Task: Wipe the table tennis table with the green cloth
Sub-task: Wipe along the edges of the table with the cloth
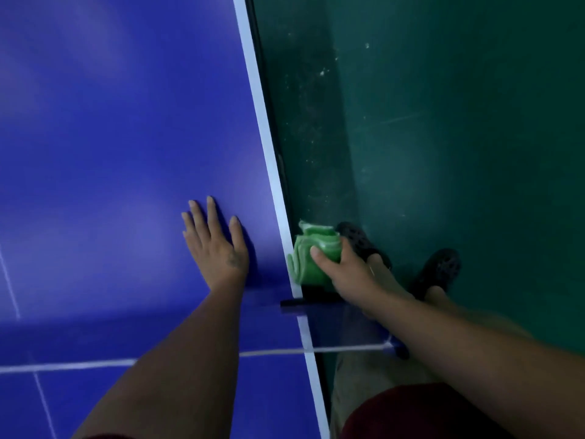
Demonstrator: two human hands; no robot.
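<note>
The right hand (343,270) clenches the folded green cloth (311,255) just off the white side edge of the blue table tennis table (126,122), right of frame centre. The left hand (217,245) lies flat, fingers spread, on the blue surface beside it, holding nothing. Below, dark clogs (440,267) stand on the green floor (474,122).

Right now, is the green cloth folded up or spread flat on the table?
Folded: the green cloth is a bunched wad with layered edges showing, gripped in the right hand just off the white edge of the table, not spread on it.
</note>
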